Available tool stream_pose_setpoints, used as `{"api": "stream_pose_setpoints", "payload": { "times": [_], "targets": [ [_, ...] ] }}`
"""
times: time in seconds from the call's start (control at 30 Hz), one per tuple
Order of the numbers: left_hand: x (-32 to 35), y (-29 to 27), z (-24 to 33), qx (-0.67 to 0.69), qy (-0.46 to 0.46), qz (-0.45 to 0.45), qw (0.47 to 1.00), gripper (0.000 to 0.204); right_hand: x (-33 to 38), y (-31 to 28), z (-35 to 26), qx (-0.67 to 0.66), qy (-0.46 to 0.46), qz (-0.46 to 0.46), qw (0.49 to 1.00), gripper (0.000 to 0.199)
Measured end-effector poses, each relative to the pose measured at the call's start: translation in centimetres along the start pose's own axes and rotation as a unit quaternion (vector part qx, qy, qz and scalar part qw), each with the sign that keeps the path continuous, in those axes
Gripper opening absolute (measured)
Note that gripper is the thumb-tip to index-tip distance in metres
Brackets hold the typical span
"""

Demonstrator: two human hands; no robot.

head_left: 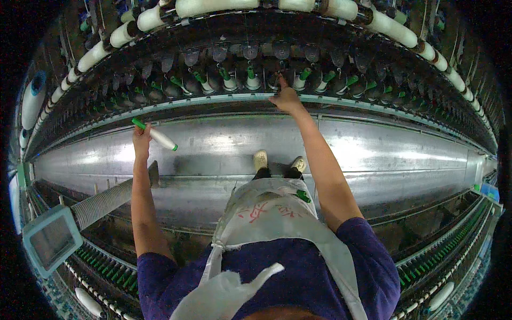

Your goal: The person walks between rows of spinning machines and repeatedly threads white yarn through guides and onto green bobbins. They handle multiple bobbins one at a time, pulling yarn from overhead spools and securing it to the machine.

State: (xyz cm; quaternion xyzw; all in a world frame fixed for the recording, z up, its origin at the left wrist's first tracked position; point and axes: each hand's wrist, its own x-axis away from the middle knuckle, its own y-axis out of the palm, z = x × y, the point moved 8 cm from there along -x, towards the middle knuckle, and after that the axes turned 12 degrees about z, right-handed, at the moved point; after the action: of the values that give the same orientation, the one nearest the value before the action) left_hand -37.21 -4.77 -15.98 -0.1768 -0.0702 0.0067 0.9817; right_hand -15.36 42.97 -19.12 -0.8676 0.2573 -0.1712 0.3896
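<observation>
My left hand (141,137) is raised in front of a long spinning machine and holds a bobbin (158,135) with white yarn wound on a green tube, lying slanted across my fingers. My right hand (285,97) reaches further up to the row of spindles (250,80), fingers pointing at a spindle spot near the green rail (213,99); whether it grips anything there I cannot tell. Several green-tipped bobbins stand along that row on both sides of my hand. I wear a white apron (277,213) with a green tube (303,196) sticking out of its pocket.
A shiny metal panel (384,154) runs the machine's length below the spindles. Large white roving packages (213,6) hang along the top. A ribbed grey hose (104,202) ends in a pale blue box (50,240) at lower left. More green tubes (442,250) line the racks below.
</observation>
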Motion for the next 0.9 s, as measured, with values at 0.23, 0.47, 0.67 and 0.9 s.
{"api": "stream_pose_setpoints", "payload": {
  "times": [0.23,0.47,0.67,0.9],
  "targets": [
    [0.4,1.6,-0.6,-0.118,0.054,-0.041,0.991,0.027,2.1,-0.8,-1.6,0.212,-0.019,0.035,0.976,0.056],
    [0.9,2.3,1.9,-0.007,0.065,-0.025,0.998,0.027,1.1,-1.4,-2.4,0.132,0.024,0.145,0.98,0.022],
    [1.0,4.2,3.2,-0.062,0.117,-0.022,0.991,0.041,1.0,-2.0,-1.5,0.123,0.003,0.253,0.96,0.018],
    [6.2,7.0,9.8,-0.012,0.013,-0.193,0.981,0.035,4.5,-5.3,-2.3,0.226,-0.05,0.113,0.966,0.012]
  ]
}}
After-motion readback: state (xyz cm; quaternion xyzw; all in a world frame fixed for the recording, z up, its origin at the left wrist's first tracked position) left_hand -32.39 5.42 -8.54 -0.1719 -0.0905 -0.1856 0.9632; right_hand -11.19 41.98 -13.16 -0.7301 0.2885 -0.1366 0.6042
